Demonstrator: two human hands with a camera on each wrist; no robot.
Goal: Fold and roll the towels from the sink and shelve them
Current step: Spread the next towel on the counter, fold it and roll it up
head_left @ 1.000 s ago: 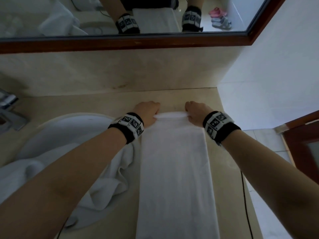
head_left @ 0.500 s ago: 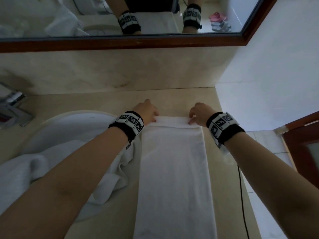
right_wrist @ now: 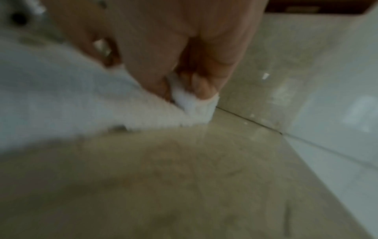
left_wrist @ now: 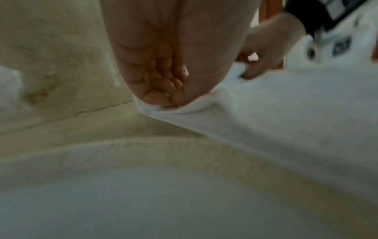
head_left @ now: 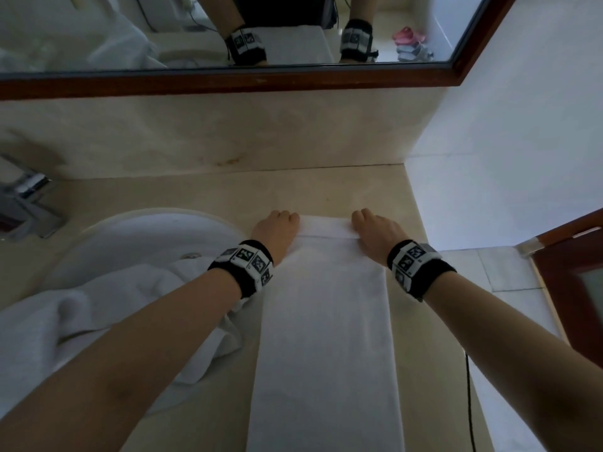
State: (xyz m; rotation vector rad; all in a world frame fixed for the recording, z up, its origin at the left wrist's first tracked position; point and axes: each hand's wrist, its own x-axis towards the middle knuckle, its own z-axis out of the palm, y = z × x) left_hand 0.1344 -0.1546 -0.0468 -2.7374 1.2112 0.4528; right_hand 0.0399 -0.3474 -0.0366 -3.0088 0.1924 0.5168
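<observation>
- Where the folded white towel (head_left: pixel 326 321) lies as a long strip on the beige tabletop (head_left: pixel 326 190), its far end is turned over into a short first fold, just right of the sink (head_left: pixel 137 236).
- The left hand (head_left: pixel 277 231) sits at the left corner of that fold; in the left wrist view its grip is curled, fingertips (left_wrist: pixel 161 90) tucked into the palm and pinching the towel edge.
- The right hand (head_left: pixel 375 230) sits at the right corner; in the right wrist view its grip is likewise curled, fingers (right_wrist: pixel 202 84) pinching a bunch of white cloth.
- Both hands are well apart, one at each side of the strip, each wrist wearing a black band with white markers.
- A second, crumpled white towel (head_left: pixel 81 327) spills out of the sink, its edge touching the strip's left side.
- A chrome tap (head_left: pixel 23 203) stands at the far left.
- A wood-framed mirror (head_left: pixel 228 83) hangs above the back wall.
</observation>
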